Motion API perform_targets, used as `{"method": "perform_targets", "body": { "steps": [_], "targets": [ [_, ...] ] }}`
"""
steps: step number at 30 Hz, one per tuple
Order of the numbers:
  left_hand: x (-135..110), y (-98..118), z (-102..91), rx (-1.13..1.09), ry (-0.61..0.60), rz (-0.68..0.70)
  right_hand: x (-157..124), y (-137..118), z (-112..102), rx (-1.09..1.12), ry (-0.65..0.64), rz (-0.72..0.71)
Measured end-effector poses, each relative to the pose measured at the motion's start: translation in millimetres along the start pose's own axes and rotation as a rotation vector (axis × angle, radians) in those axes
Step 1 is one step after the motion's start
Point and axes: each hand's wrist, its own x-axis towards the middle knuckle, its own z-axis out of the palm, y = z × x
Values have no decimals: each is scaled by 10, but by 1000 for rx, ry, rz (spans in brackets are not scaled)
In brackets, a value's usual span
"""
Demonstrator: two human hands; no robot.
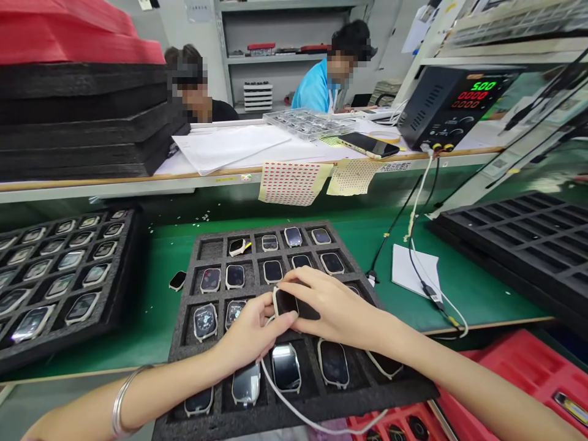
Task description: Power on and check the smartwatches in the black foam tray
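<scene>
Between my two hands, a smartwatch case [285, 302] without a strap is held over the middle of a black foam tray [215, 422], its dark screen facing up. My left hand [248, 331] grips its left and lower edge, with the thumb near the screen's bottom. A white cable [280, 395] runs out from under this hand; its end is hidden behind the fingers. My right hand [335, 300] pinches the watch from above and the right, fingers curled round its edge. Other watch cases sit in the tray's pockets, among them one with a lit dial [205, 321].
A second foam tray of watches [59, 285] lies left, with a lone watch [177, 280] beside it. At right are a slotted black tray [519, 226], white paper [416, 269] and hanging cables. A power supply [459, 107] stands on the shelf; two people sit beyond.
</scene>
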Motion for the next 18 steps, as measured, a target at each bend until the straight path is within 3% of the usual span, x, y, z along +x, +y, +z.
{"method": "perform_targets", "body": {
  "steps": [3,8,18],
  "targets": [
    [-38,20,5,-8,25,-7,-11,-34,88,71,52,-53],
    [-58,-5,-3,-111,-13,134,-82,-41,221,158,208,-53],
    [-53,-63,-20,-95,-58,85,-128,2,292,242,223,-67]
  ]
}}
